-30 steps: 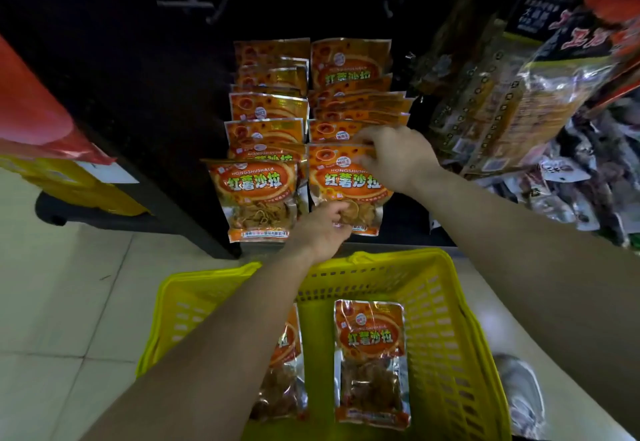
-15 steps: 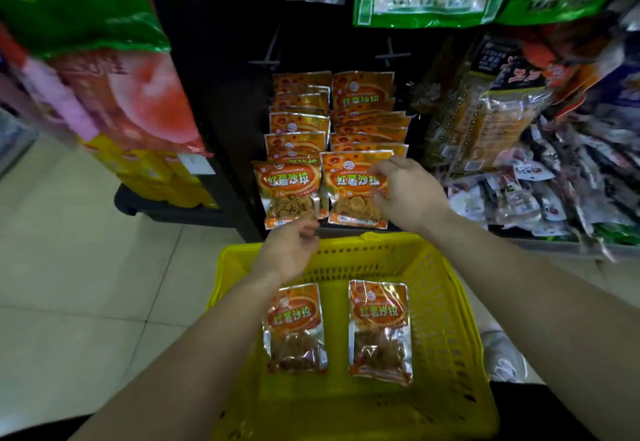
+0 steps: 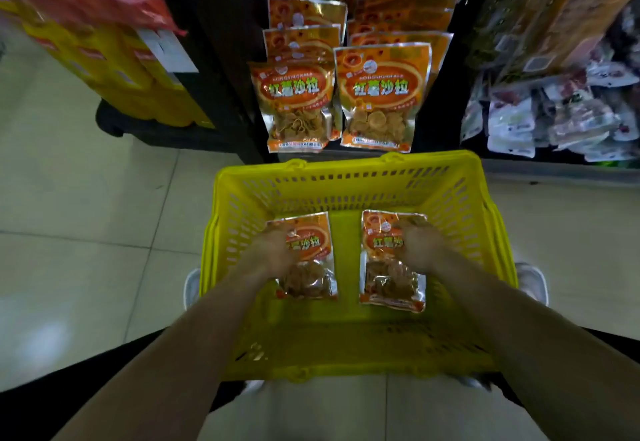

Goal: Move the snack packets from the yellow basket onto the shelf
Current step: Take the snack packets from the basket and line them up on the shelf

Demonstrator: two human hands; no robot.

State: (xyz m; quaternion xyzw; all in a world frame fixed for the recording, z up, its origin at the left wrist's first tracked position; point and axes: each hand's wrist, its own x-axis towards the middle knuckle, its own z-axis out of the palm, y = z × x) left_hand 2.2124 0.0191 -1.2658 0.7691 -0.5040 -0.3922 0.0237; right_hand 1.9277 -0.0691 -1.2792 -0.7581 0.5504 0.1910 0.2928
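The yellow basket (image 3: 346, 168) sits just in front of the dark shelf (image 3: 431, 128). On its bottom the left packet (image 3: 313, 244) and the right packet (image 3: 382, 269), both orange with a clear window of crisps, lie flat side by side with a gap between them. The left hand (image 3: 273, 250) lies on the left packet's upper left part, and the right hand (image 3: 420, 244) lies on the right packet's upper right corner. Blur hides the fingers, so I cannot tell whether either hand grips its packet or only touches it. On the shelf, matching packets (image 3: 294, 101) lie in two overlapping rows.
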